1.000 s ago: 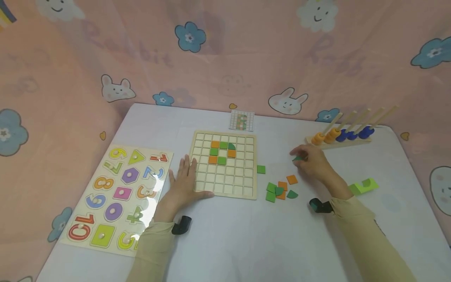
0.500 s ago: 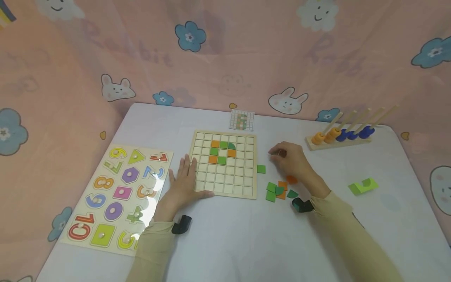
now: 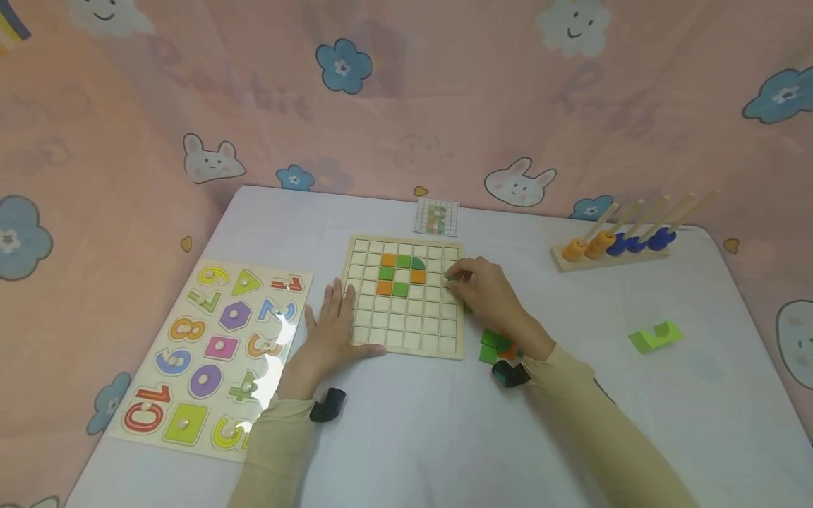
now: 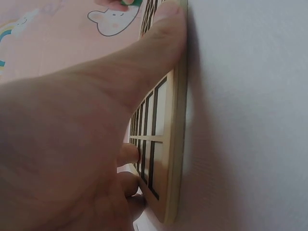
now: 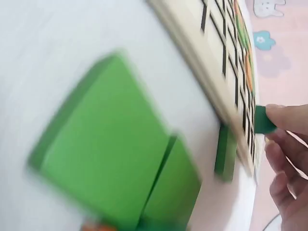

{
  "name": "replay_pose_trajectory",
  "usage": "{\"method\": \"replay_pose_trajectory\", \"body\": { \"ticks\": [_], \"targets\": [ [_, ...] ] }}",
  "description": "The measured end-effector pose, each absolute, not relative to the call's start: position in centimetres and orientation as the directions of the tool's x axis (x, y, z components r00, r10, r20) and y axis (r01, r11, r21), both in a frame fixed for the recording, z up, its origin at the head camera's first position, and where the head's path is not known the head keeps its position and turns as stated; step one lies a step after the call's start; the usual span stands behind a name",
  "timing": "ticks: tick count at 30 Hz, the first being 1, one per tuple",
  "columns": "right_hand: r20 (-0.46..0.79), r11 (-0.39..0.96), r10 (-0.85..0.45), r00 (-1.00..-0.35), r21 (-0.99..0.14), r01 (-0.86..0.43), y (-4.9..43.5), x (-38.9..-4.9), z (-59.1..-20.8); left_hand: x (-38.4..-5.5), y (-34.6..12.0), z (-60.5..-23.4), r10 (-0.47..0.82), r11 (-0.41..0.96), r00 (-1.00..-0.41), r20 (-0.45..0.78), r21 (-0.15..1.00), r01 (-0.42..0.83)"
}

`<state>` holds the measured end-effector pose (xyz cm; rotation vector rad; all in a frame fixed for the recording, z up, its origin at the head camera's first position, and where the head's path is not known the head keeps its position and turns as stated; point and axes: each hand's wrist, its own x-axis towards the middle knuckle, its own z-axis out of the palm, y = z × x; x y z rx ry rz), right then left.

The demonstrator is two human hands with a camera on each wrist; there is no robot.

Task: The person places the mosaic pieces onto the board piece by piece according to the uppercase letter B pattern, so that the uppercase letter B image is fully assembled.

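A wooden grid board (image 3: pixel 406 331) lies on the table, with orange, light green and dark green tiles (image 3: pixel 401 289) in a ring in its upper middle cells. My left hand (image 3: pixel 327 342) rests along the board's left side and front left corner, fingers spread and straight; the left wrist view has its thumb (image 4: pixel 166 36) on the board's edge. Between thumb and fingertips, my right hand (image 3: pixel 485 289) pinches a dark green tile (image 5: pixel 263 120) over the right part of the board. The tile's full outline is hidden by the fingers.
Loose tiles (image 3: pixel 489 346) lie right of the board, partly under my right wrist. A pattern card (image 3: pixel 436 217) is behind it. Left is a number-and-shape puzzle (image 3: pixel 209 346). A bead-peg stand (image 3: pixel 612 254) and a lime green block (image 3: pixel 655 337) stand at the right.
My right hand has moved left from near the bead-peg stand to the board's right side, carrying the dark green tile. My left hand has stayed in place.
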<state>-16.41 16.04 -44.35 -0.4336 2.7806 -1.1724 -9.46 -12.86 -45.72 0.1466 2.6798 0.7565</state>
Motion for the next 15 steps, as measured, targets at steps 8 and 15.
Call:
{"method": "replay_pose_trajectory", "body": {
  "ticks": [8,15],
  "targets": [
    [0.024,0.579,-0.234,-0.972,-0.800,-0.159,13.4,-16.4,-44.1,-9.4,-13.0,-45.7,0.193,0.856,-0.932,-0.306,0.517,0.007],
    [-0.016,0.592,-0.257,-0.966,-0.793,-0.144,12.1,-16.4,-44.8,-9.5,-12.9,-45.8,0.198,0.856,-0.930,-0.309,0.517,0.010]
  ]
}}
